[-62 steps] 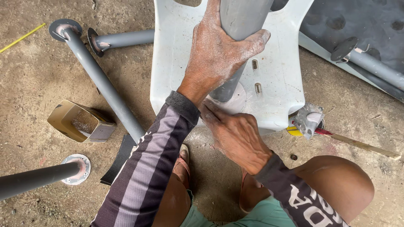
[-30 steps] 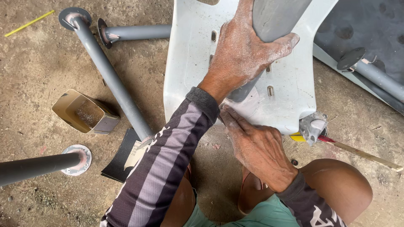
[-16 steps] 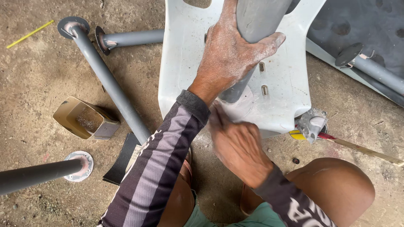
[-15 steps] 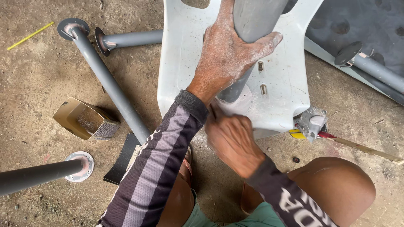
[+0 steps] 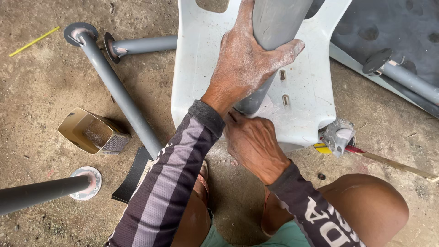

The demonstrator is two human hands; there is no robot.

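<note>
Gripping grey leg (image 5: 274, 27): left hand (image 5: 247, 64); right hand (image 5: 251, 142) at base.

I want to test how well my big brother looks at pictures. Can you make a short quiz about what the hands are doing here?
1. True or false: the left hand is wrapped around the grey leg that stands on the white seat.
2. Where is the right hand?
A. on the cardboard box
B. at the foot of the grey leg, by the seat's near edge
C. on the yellow stick
3. Fill in: the open cardboard box lies beside a loose grey ____ on the floor.

Key: 1 true; 2 B; 3 leg.
</note>
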